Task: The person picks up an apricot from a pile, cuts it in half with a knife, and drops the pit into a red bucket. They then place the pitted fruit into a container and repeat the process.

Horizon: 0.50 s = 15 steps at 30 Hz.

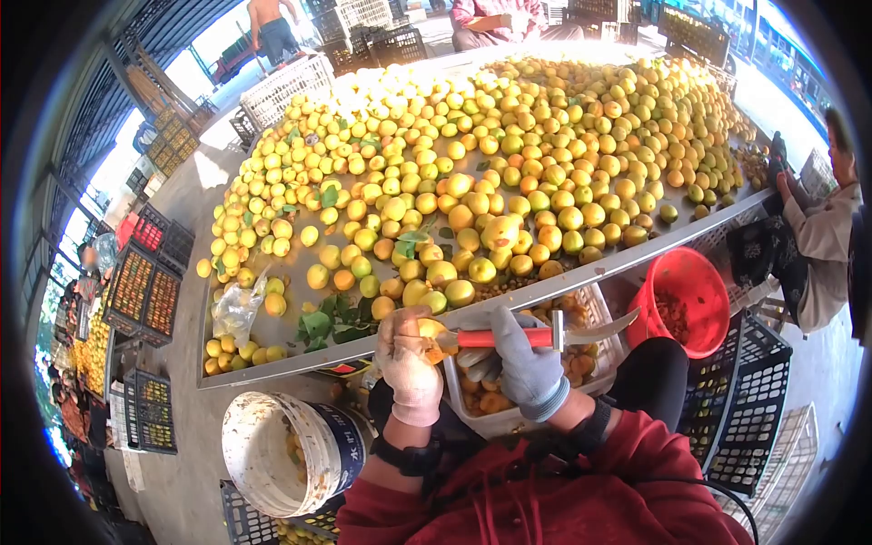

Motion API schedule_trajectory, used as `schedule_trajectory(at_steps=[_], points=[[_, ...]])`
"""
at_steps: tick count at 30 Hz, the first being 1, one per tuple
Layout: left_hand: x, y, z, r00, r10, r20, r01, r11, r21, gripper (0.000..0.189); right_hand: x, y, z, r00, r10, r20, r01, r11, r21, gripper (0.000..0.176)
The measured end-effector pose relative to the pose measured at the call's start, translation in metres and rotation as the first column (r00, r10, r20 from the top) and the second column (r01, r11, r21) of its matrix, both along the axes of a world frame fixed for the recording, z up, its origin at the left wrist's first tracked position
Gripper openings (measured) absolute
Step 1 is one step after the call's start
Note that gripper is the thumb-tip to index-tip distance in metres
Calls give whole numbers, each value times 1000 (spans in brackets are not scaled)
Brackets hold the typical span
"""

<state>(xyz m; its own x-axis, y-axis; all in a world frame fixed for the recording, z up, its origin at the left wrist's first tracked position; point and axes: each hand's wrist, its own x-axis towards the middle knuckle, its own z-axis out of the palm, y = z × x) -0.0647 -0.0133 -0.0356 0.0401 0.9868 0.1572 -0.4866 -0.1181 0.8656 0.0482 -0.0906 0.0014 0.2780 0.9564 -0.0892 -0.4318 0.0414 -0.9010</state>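
My left hand [411, 363], in a pale thin glove, has its fingers wrapped round a yellow-orange fruit [431, 339]. The fruit touches the left end of a red-handled tool [481, 339]. Around that red handle my right hand [520, 359], in a grey glove, is closed. A curved metal blade [599, 331] points right from the tool. Both hands are held just before the metal edge of a table [581, 275] heaped with yellow fruit. Below my right hand stands a white basket [610, 350] with orange fruit in it.
A red bucket [647, 313] with scraps stands right of the basket; a white bucket [243, 454] is at lower left. Leaves [331, 320] and a plastic bag [238, 311] lie on the table. Black crates [740, 400] stand at right. People sit at the far side and right.
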Motion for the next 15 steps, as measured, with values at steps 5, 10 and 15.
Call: schedule_trajectory(at_steps=[5,10,15], points=[[0,-1,3,998,-46,50,48,998,-42,23,8,1,-18,962,4,-273,-4,1000,2,42],[3,-4,2,993,-73,93,79,995,-60,24,1,0,-9,982,-111,-152,120,992,49,41],[7,-9,11,1000,-11,3,11,998,-69,25,1,-1,-10,979,-89,-185,98,994,39,41]])
